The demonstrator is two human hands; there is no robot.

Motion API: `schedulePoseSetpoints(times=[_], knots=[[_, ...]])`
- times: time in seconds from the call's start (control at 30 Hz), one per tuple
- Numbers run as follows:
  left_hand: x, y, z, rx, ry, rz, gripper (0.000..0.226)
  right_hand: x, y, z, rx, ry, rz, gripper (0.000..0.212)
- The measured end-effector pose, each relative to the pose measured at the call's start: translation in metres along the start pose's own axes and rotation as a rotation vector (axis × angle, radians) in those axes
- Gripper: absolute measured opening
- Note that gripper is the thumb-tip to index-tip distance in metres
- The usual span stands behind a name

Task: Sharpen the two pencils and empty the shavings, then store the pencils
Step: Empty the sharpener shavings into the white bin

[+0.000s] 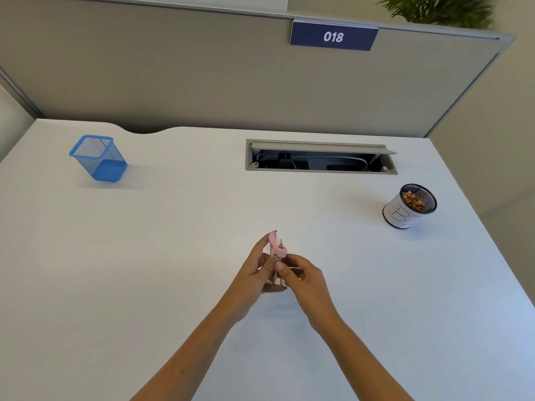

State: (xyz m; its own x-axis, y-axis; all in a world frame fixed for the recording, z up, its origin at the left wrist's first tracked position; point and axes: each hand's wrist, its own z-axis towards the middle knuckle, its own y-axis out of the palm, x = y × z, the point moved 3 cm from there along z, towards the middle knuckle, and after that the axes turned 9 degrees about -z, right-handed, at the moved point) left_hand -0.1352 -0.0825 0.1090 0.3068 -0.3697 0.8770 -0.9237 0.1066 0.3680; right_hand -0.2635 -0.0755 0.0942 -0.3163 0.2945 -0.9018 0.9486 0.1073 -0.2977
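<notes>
1. An office workstation: a grey partition panel [202, 68] walls the white surface [173, 256] at 12 o'clock.
2. A blue number plate [333, 36] reading "018" hangs on the panel at 1 o'clock.
3. An open cable hatch [320, 156] is sunk into the surface.
4. Mesh desk pots stand at 10 o'clock [98, 157] and 2 o'clock [409, 205].

Two hands meet near the middle of the desk, the left hand [256, 273] and the right hand [301, 274]; between them sit one pink sharpener [278, 246] and at least one pencil [281, 243], a second too hidden to count. Two mesh cups stand far off: one blue cup [100, 157] left; one white-wrapped cup [409, 206] right, holding shavings [414, 199].
</notes>
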Motion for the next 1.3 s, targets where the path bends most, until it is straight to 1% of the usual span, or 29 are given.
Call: schedulePoseSetpoints(times=[0.13, 0.37, 0.5, 0.67, 0.77, 0.87, 0.93, 1.03, 1.13, 1.3], knots=[[0.005, 0.018, 0.0, -0.075, 0.002, 0.053, 0.031, -0.007, -0.014, -0.006, 0.031, -0.003, 0.052, 0.021], [0.012, 0.054, 0.01, -0.117, 0.052, 0.118, 0.02, -0.019, -0.049, -0.007, 0.029, -0.006, 0.207, 0.02], [0.017, 0.079, 0.023, -0.122, 0.103, 0.149, 0.018, -0.022, -0.074, 0.0, 0.056, -0.028, 0.205, 0.021], [0.024, 0.123, 0.048, -0.181, 0.14, 0.16, 0.016, -0.024, -0.12, 0.012, 0.097, -0.066, 0.219, 0.023], [0.031, 0.152, 0.073, -0.222, 0.182, 0.296, 0.023, -0.031, -0.156, 0.021, 0.113, -0.088, 0.263, 0.031], [0.043, 0.18, 0.108, -0.268, 0.236, 0.557, 0.035, -0.035, -0.202, 0.035, 0.166, -0.108, 0.297, 0.032], [0.055, 0.195, 0.129, -0.312, 0.272, 0.668, 0.038, -0.038, -0.229, 0.043, 0.192, -0.123, 0.261, 0.027], [0.07, 0.22, 0.16, -0.415, 0.256, 0.722, 0.038, -0.043, -0.269, 0.058, 0.206, -0.159, 0.139, 0.022], [0.076, 0.242, 0.185, -0.489, 0.272, 0.794, 0.029, -0.046, -0.296, 0.071, 0.201, -0.208, 0.019, 0.021], [0.071, 0.266, 0.216, -0.426, 0.353, 0.861, 0.022, -0.038, -0.323, 0.098, 0.22, -0.2, -0.051, 0.018]])
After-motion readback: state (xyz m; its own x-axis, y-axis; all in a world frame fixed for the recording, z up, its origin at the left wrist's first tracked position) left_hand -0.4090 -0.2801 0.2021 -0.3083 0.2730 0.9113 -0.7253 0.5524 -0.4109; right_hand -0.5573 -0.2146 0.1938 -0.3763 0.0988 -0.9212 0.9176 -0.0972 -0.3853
